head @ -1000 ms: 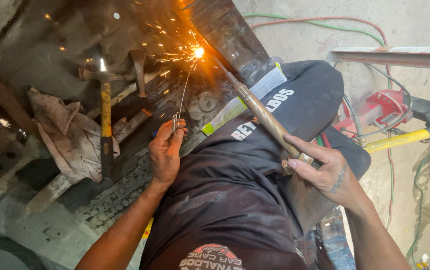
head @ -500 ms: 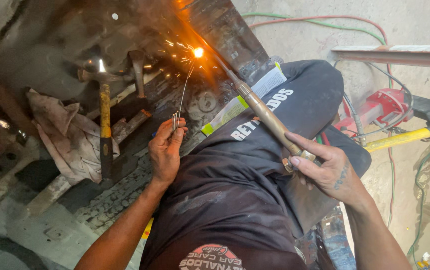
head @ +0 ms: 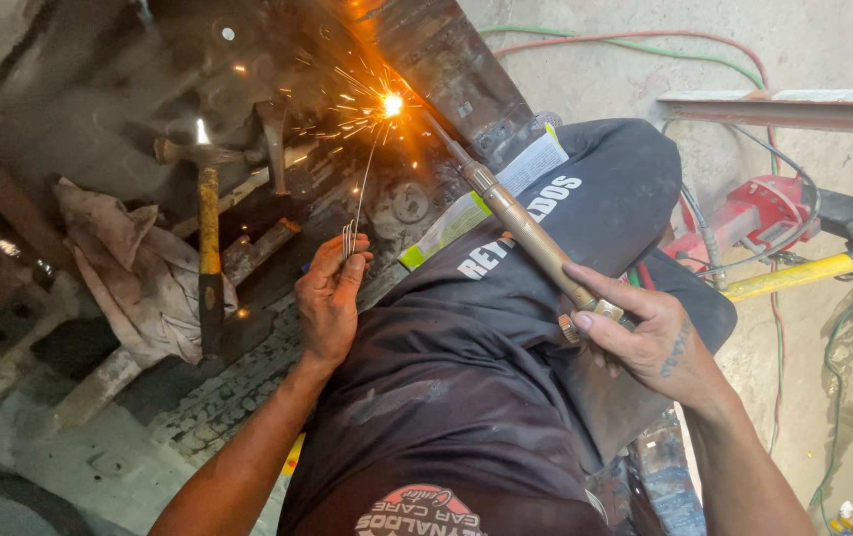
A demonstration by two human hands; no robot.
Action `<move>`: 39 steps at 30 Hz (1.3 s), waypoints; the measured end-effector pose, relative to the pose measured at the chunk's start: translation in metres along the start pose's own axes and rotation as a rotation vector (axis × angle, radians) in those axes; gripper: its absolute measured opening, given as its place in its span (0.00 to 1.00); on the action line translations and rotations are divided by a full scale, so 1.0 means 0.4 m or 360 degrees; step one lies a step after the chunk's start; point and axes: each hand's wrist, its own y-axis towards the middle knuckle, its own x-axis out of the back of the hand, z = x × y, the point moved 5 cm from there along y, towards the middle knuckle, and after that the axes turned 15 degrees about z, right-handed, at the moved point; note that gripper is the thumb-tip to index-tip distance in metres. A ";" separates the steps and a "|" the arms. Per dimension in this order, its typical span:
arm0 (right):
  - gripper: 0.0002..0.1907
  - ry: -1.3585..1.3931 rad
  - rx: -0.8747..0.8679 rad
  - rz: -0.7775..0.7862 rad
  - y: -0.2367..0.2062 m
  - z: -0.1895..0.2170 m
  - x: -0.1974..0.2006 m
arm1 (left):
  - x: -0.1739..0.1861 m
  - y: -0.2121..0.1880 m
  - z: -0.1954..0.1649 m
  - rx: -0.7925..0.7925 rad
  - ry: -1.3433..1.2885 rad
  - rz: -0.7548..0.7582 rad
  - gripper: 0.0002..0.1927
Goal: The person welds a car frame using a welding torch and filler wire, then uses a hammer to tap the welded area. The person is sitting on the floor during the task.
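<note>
At the far left a crumpled grey rag (head: 133,268) lies on grimy metal, and just beside it a hammer (head: 208,248) with a yellow-and-black handle stands nearly upright, head at the top. The left hand (head: 330,298) pinches a thin filler rod (head: 362,194) between thumb and fingertips; the rod runs up and slightly right, its far tip meeting the bright flame point (head: 392,103), where orange sparks scatter over the dark steel plate (head: 446,60). The right hand (head: 640,333) is closed around the base of a brass torch (head: 521,223), fingers wrapped about its grip. The torch's long axis slants from lower right to upper left, its nozzle aimed at the same glowing spot. It crosses above the person's dark trouser leg (head: 545,248), raised between the two arms.

Farther right are a bare concrete floor, red and green hoses (head: 635,42), a red tool body (head: 754,218) and a yellow handle (head: 793,276). The torch's nozzle tip is lost in glare, and the parts below the plate are too sooty to make out.
</note>
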 end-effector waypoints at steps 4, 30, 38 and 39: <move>0.29 -0.0102 0.0072 -0.0023 0.003 0.009 -0.002 | 0.000 0.005 0.005 -0.0010 0.0012 0.0004 0.11; 0.29 -0.0208 0.0108 -0.0017 0.004 0.022 -0.009 | 0.006 0.028 0.024 -0.0066 -0.0025 0.0000 0.13; 0.29 -0.0206 0.0078 -0.0014 0.008 0.019 -0.008 | -0.001 0.021 0.020 -0.0150 -0.0037 0.0025 0.12; 0.29 -0.0208 0.0068 -0.0018 0.008 0.018 -0.008 | -0.002 0.022 0.017 -0.0147 -0.0018 0.0031 0.12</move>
